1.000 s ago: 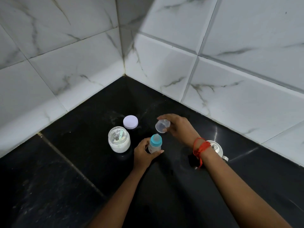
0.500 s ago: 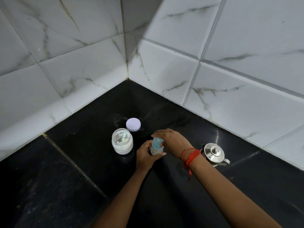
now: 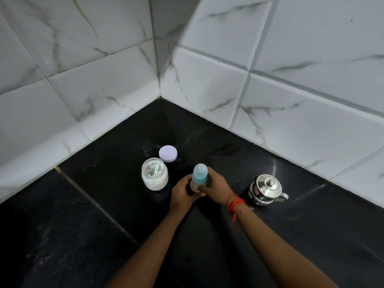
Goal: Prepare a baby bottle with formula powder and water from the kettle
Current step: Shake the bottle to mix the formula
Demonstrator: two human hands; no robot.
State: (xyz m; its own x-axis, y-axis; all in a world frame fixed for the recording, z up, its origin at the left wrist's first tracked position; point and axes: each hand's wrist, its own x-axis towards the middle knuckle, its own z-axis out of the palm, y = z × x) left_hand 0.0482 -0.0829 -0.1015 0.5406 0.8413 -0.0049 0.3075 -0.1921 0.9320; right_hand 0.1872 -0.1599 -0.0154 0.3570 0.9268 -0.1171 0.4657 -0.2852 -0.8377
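A small baby bottle (image 3: 199, 176) with a teal collar and a clear cap over its teat stands upright on the black counter. My left hand (image 3: 183, 194) wraps its lower body from the left. My right hand (image 3: 216, 186), with a red thread at the wrist, holds the bottle from the right. An open glass jar of white formula powder (image 3: 154, 176) with a pale green scoop inside stands to the left. Its lilac lid (image 3: 168, 153) lies just behind it. A small steel kettle (image 3: 266, 189) with its lid on sits to the right.
The black stone counter (image 3: 83, 225) runs into a corner of white marbled wall tiles (image 3: 207, 90). A pale seam crosses the counter at the left. White powder smears mark the counter behind the jar.
My right hand brought the clear cap down onto the bottle's teat and then dropped to the bottle's side. The camera view shifted, bringing the kettle fully into sight.
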